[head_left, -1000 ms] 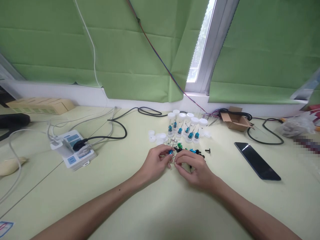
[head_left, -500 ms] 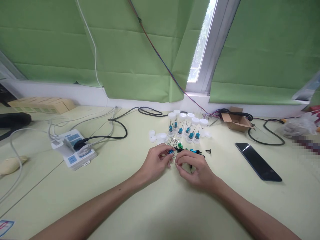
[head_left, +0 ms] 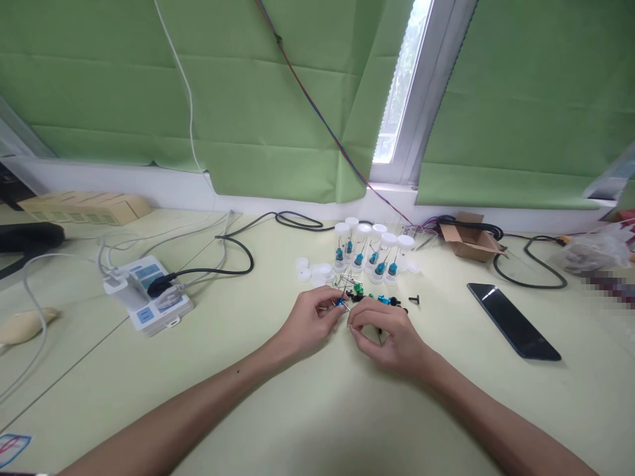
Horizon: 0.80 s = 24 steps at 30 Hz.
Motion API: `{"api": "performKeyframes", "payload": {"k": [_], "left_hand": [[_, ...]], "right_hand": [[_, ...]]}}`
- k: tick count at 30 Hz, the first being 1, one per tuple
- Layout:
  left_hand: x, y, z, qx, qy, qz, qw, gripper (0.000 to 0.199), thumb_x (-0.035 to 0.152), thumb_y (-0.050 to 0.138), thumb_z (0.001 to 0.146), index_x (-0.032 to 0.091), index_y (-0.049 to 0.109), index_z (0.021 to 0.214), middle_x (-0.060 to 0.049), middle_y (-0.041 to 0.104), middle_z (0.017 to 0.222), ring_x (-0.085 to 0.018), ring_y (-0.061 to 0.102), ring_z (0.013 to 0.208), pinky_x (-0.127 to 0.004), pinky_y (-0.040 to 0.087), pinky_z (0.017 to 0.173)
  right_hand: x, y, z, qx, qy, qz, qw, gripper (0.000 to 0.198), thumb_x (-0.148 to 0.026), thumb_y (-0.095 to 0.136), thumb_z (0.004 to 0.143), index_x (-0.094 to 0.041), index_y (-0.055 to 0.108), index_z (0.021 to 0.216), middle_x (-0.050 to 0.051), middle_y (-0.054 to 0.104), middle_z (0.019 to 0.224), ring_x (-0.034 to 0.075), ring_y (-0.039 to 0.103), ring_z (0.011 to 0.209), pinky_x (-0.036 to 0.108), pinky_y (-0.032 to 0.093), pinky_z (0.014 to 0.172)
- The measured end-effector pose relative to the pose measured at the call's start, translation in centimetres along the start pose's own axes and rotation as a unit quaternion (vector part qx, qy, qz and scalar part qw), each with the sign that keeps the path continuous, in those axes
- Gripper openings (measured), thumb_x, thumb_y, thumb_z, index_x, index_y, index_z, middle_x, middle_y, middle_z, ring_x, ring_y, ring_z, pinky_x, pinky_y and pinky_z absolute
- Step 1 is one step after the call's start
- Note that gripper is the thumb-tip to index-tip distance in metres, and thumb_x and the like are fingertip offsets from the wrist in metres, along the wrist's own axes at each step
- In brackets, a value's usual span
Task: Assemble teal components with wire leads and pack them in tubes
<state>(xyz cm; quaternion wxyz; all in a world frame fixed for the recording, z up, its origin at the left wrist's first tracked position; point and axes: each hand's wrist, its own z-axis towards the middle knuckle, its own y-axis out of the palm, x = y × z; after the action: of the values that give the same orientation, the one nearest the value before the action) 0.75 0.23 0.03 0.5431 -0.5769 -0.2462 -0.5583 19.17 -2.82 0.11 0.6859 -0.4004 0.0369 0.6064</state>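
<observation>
My left hand (head_left: 313, 317) pinches a small blue part with a thin metal shaft (head_left: 340, 301) between thumb and fingertips. Close on its right, my right hand (head_left: 384, 330) has thumb and forefinger pressed together, and a thin metal pin (head_left: 346, 307) shows between the two hands. Whether the right fingertips grip that pin cannot be made out. Just beyond the hands lies a pile of small parts: green pieces (head_left: 358, 289), blue pieces (head_left: 383, 300) and black ones. Behind the pile stand several clear tubes with white caps (head_left: 364, 229), each with a blue part and thin rod inside.
Loose white caps (head_left: 303, 273) lie left of the tubes. A phone (head_left: 513, 322) rests at the right, an open cardboard box (head_left: 470, 241) behind it. On the left are a power strip (head_left: 166, 304) with plugs and a black cable (head_left: 218, 272). One black T-shaped piece (head_left: 415, 300) lies apart.
My left fingertips have shifted slightly, and the thin pin between the hands now shows more plainly. My right hand stays almost where it was.
</observation>
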Motion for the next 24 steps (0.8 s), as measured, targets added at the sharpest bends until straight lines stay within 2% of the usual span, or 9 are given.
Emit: {"api": "performKeyframes", "payload": {"k": [12, 24], "left_hand": [[-0.60, 0.09, -0.06, 0.022, 0.036, 0.064, 0.997, 0.018, 0.027, 0.058, 0.085, 0.018, 0.071, 0.095, -0.004, 0.069, 0.087, -0.014, 0.059, 0.069, -0.025, 0.049, 0.062], [-0.46, 0.13, -0.13, 0.030, 0.030, 0.063, 0.997, 0.018, 0.027, 0.057, 0.086, 0.018, 0.069, 0.095, -0.004, 0.068, 0.086, -0.014, 0.059, 0.067, -0.026, 0.049, 0.061]], "right_hand": [[0.00, 0.10, -0.01, -0.011, 0.004, -0.001, 1.000, 0.015, -0.007, 0.054, 0.084, -0.021, 0.060, 0.084, 0.005, 0.063, 0.081, 0.018, 0.061, 0.078, 0.032, 0.052, 0.070], [0.34, 0.39, -0.19, 0.009, 0.014, 0.009, 1.000, 0.013, -0.010, 0.054, 0.085, -0.021, 0.061, 0.083, 0.004, 0.064, 0.077, 0.018, 0.062, 0.074, 0.034, 0.053, 0.071]]}}
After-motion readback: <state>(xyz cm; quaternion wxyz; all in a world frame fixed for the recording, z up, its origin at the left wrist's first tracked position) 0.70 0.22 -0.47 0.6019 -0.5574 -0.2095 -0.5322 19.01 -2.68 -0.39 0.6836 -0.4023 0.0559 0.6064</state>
